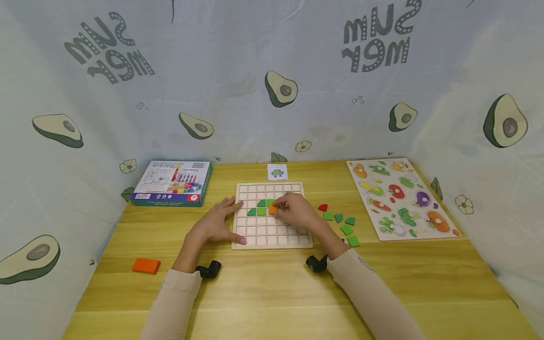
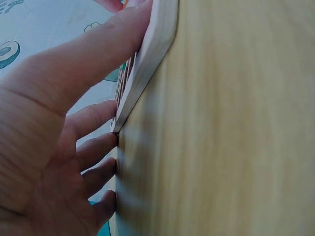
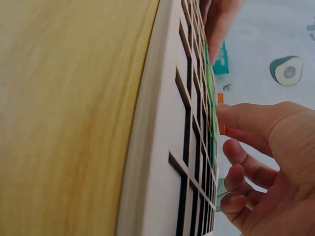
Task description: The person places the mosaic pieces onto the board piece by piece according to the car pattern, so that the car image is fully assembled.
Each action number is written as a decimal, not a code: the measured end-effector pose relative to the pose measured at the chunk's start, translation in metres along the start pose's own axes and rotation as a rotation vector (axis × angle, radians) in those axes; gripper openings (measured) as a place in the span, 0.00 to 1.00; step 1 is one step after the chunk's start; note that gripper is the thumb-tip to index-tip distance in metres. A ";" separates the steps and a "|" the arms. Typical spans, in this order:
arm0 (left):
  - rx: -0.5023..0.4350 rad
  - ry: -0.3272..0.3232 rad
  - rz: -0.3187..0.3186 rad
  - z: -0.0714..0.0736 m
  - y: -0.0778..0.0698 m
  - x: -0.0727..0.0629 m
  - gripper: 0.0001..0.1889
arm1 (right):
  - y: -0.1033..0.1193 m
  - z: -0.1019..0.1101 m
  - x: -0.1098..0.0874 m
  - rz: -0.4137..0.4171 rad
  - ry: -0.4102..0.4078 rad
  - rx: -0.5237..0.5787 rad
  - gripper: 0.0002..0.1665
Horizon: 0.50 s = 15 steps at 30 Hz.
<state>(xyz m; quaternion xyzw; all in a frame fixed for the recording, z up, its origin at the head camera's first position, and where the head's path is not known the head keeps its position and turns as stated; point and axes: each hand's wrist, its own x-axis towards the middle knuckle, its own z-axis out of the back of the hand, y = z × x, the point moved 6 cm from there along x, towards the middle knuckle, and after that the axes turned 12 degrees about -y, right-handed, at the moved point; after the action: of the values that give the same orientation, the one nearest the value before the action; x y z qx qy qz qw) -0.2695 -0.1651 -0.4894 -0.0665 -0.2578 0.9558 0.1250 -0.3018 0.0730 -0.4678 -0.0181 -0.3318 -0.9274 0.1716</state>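
A wooden grid board (image 1: 255, 240) lies on the table with several green pieces (image 1: 261, 211) set in its squares. My right hand (image 1: 295, 210) is over the board and pinches an orange square piece (image 1: 272, 210) between thumb and finger, right beside the green ones. In the right wrist view the orange piece (image 3: 221, 114) stands on edge at the fingertips, close over the grid, with the other fingers loosely bent. My left hand (image 1: 218, 222) rests spread at the board's left edge; in the left wrist view its thumb (image 2: 98, 54) lies on the board's rim.
Loose green pieces (image 1: 346, 230) and a red quarter-round piece (image 1: 323, 207) lie right of the board. Behind it stands a small picture card (image 1: 277, 172). A boxed set (image 1: 172, 184) is at back left, a vegetable puzzle board (image 1: 399, 200) at right, an orange block (image 1: 146, 265) at left.
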 end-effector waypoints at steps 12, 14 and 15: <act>-0.008 0.006 0.006 0.000 0.001 0.000 0.63 | 0.005 -0.006 0.002 0.016 0.009 -0.031 0.16; -0.007 0.007 0.008 0.000 0.001 0.000 0.63 | 0.005 -0.006 0.002 0.015 0.006 -0.031 0.16; -0.006 0.006 0.005 0.000 0.001 0.001 0.63 | 0.004 -0.005 0.002 0.015 0.004 -0.029 0.16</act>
<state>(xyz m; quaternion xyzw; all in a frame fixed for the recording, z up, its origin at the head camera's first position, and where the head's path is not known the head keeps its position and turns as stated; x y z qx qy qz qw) -0.2706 -0.1660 -0.4902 -0.0702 -0.2603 0.9551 0.1231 -0.3018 0.0659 -0.4688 -0.0210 -0.3178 -0.9309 0.1789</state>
